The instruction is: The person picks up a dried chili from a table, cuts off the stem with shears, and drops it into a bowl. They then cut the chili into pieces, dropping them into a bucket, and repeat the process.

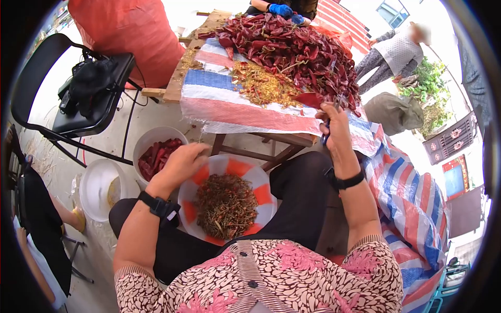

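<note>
My right hand [335, 122] is closed around a pair of scissors [325, 136] with dark blue handles, raised at the table's near edge. Just beyond its fingertips is a dried red chili [309, 99], in front of a large heap of dried red chilies [292, 47]. My left hand [185, 163], slightly blurred, hovers palm-down with its fingers apart, between a white bucket [137, 148] of red chilies and an orange-and-white basin [265, 194]. Cut stems and bits of chili [225, 206] fill the basin, which sits between my legs.
Yellow seeds [261, 83] lie on the striped sheet [209, 96] covering the table. Across it are a person's blue-gloved hands [282, 10]. A black chair [88, 122] with a bag, a white tub [94, 198] and a big red sack [125, 41] stand left. Another person [394, 55] stands right.
</note>
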### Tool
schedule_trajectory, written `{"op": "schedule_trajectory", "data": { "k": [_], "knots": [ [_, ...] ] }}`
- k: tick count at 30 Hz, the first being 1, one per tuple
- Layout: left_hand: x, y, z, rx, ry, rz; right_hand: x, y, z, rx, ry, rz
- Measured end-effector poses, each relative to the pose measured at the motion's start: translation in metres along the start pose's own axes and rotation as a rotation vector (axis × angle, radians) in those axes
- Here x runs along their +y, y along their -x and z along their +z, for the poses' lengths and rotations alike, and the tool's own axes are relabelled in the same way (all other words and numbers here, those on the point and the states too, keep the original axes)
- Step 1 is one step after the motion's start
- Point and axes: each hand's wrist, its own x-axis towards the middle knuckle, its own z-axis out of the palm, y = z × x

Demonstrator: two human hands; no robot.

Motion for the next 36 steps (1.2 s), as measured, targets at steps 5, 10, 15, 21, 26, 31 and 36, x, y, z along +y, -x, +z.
{"op": "schedule_trajectory", "data": {
  "k": [5,10,15,21,26,31,36],
  "knots": [
    [0.053,-0.003,0.006,0.338,0.03,0.286,0.02,0.086,0.078,-0.313,-0.076,0.28],
    [0.049,-0.006,0.017,0.227,0.114,0.316,0.052,0.128,0.123,-0.391,-0.15,0.406],
    [0.039,-0.002,0.024,0.22,0.208,0.222,0.062,0.135,0.133,-0.383,-0.056,0.378],
    [0.045,0.006,0.012,0.366,0.261,0.185,0.053,0.145,0.131,-0.483,0.175,0.256],
    [0.049,0.009,0.006,0.336,0.28,0.127,0.055,0.148,0.122,-0.602,0.402,0.007],
    [0.05,0.009,0.007,0.31,0.3,0.165,0.034,0.157,0.123,-0.531,0.698,-0.27],
    [0.049,0.01,0.012,0.314,0.296,0.158,0.023,0.157,0.119,-0.497,0.829,-0.377]
  ]
}}
